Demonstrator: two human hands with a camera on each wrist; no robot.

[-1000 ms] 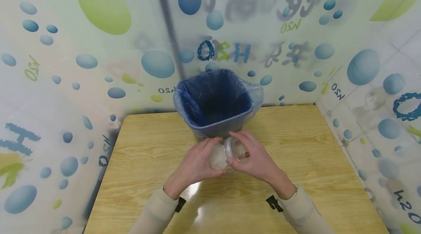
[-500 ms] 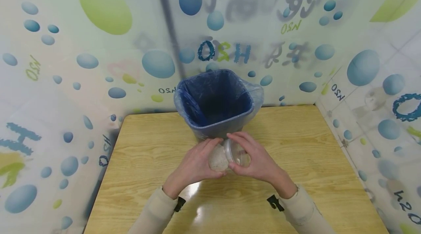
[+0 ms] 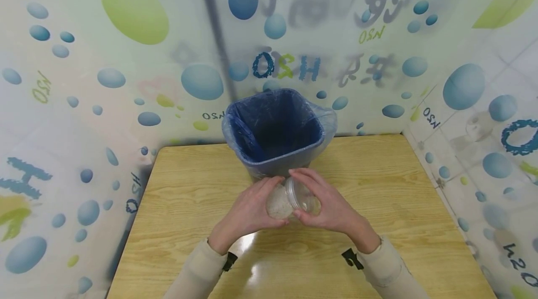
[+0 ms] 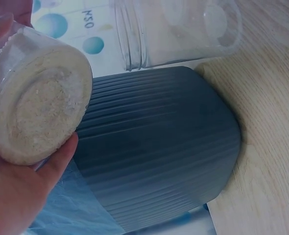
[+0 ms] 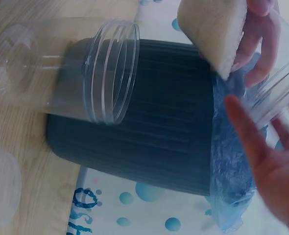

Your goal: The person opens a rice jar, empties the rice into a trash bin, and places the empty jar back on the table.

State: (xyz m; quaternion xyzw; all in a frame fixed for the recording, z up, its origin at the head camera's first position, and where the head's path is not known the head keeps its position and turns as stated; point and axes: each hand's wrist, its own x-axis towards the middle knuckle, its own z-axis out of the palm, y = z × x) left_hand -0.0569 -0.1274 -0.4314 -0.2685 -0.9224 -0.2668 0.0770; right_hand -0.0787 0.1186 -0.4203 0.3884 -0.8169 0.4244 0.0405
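Held in the air just in front of the bin is a clear jar with white rice-like grains, tilted between both hands. My left hand grips its body; the left wrist view faces the grain-filled base. My right hand holds the clear end, thumb and fingers around the ridged rim. Whether that end bears a lid, I cannot tell. A second clear jar, wide-mouthed and threaded, stands upright on the table below, before the bin; no contents show in it.
A ribbed dark-blue bin lined with a thin blue bag stands at the table's back edge. A whitish round disc lies on the wooden table. Patterned sheets enclose the back and sides.
My right hand has turned slightly at the ridged end, its thumb sliding a little down and to the right. The left hand stays nearly still around the grain-filled jar.
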